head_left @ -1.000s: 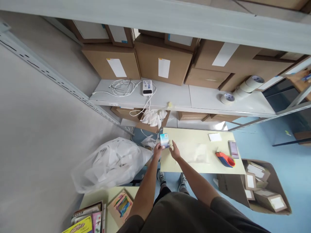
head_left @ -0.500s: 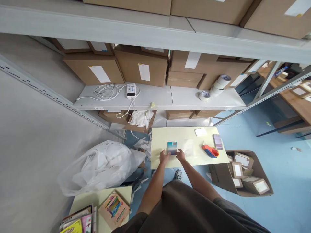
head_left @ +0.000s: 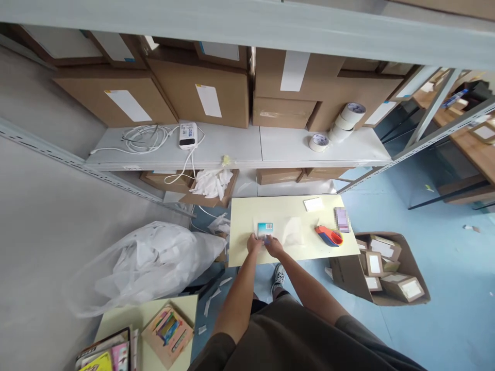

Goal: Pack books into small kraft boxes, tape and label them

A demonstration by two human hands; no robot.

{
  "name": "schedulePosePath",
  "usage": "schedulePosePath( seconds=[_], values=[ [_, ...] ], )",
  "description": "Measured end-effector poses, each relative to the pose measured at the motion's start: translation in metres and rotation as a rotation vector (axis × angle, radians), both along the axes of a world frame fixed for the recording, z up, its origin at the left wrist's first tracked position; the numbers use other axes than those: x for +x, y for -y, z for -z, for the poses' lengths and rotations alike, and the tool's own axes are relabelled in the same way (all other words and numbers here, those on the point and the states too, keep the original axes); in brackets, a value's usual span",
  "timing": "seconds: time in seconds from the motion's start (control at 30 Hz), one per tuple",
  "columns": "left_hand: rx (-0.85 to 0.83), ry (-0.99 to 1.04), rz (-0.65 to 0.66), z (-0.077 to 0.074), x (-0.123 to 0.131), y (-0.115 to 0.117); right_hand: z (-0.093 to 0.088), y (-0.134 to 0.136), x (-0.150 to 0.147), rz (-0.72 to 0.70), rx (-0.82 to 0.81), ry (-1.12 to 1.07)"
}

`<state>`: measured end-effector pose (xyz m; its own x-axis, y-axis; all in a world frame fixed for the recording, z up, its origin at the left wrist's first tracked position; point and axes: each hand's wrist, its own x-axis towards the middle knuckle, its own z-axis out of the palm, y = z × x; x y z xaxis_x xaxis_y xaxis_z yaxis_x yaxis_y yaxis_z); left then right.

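My left hand (head_left: pixel 254 242) and my right hand (head_left: pixel 274 246) meet over a small blue and white box (head_left: pixel 265 229) with a barcode on it. The box is at the near left part of a pale yellow table (head_left: pixel 247 214). Both hands close their fingers on the box's near edge. A clear plastic bag (head_left: pixel 293 231) lies flat on the table just right of the box. Further right lies a red and blue tape dispenser (head_left: pixel 328 236).
A white card (head_left: pixel 313 204) and a small purple pack (head_left: pixel 342 219) lie at the table's far right. An open carton of small boxes (head_left: pixel 386 265) stands on the blue floor at right. A large white plastic bag (head_left: pixel 143 263) fills the left. Metal shelving (head_left: pixel 240 149) holds cartons, cables and tape rolls (head_left: pixel 350 118).
The small box came down from my raised left hand at the table's far left corner onto the table, and my right hand joined it. My view shifted left.
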<state>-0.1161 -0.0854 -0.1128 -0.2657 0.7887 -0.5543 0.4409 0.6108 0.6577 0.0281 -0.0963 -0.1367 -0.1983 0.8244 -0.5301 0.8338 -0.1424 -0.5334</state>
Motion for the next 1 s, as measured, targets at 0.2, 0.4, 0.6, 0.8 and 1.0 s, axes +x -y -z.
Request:
schedulePosePath(
  seconds=[0.2, 0.4, 0.6, 0.8, 1.0],
  values=[
    [-0.001, 0.003, -0.022, -0.018, 0.014, -0.002, -0.009, -0.018, 0.017, 0.257, -0.096, -0.405],
    [0.223, 0.12, 0.233, -0.033, 0.063, 0.018, -0.012, -0.025, 0.042, 0.643, -0.062, -0.674],
    [0.23, 0.053, 0.536, -0.012, 0.111, 0.031, -0.002, -0.025, 0.092, 0.709, -0.008, -0.511],
    [0.074, -0.257, 0.811, -0.004, 0.13, 0.023, -0.004, -0.023, 0.132, 0.659, 0.171, -0.252],
    [0.148, -0.237, 0.78, -0.003, 0.124, 0.02, -0.005, -0.023, 0.112, 0.331, 0.069, -0.342]
  ],
)
